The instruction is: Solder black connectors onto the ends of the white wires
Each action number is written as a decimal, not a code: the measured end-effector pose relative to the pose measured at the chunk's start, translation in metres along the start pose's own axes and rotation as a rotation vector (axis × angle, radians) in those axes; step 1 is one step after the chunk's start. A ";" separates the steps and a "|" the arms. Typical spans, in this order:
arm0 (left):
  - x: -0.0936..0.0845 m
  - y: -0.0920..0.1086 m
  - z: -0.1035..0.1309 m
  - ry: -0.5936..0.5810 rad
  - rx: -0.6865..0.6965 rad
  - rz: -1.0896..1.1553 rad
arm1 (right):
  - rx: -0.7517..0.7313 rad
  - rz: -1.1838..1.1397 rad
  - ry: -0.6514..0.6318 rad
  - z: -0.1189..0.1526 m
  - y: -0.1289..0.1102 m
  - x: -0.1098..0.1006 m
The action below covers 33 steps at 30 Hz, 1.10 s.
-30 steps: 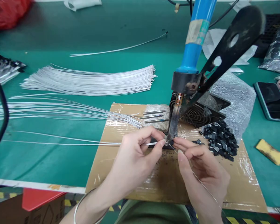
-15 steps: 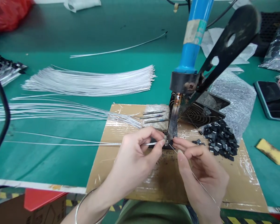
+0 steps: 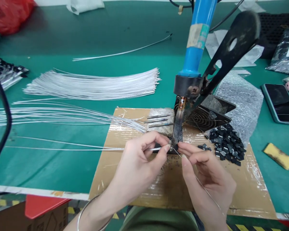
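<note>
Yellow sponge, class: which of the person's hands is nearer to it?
Right. The right hand is left of the yellow sponge, apart from it; the left hand is farther left, beyond the right hand.

There is room to pass over the bare cardboard (image 3: 248,189) right of the right hand (image 3: 208,181), but straight ahead 1 tilted soldering iron (image 3: 190,64) and 1 slanting black bracket (image 3: 225,54) stand in the way, with heaped black pieces (image 3: 228,144) to the right.

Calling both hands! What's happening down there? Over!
Left fingers pinching white wires. Right fingers holding thin wire. Iron's tip close between them; black pieces off to the right.
</note>
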<state>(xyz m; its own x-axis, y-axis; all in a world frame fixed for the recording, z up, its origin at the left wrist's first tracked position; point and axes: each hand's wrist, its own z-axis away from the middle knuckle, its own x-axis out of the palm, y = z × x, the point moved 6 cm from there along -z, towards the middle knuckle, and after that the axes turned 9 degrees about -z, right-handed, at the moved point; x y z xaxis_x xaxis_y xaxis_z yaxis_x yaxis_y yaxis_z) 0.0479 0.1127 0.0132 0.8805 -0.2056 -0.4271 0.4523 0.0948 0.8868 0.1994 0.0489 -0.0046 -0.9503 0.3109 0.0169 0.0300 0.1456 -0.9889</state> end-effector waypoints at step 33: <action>0.000 0.002 0.003 -0.020 -0.010 0.002 | -0.018 0.020 0.024 0.003 0.002 -0.001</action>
<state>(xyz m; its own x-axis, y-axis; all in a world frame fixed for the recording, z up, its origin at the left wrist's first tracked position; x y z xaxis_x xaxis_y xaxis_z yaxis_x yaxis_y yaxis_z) 0.0486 0.1104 0.0152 0.8787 -0.2246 -0.4213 0.4517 0.1051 0.8860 0.1996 0.0460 -0.0074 -0.9416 0.3367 0.0010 0.0549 0.1564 -0.9862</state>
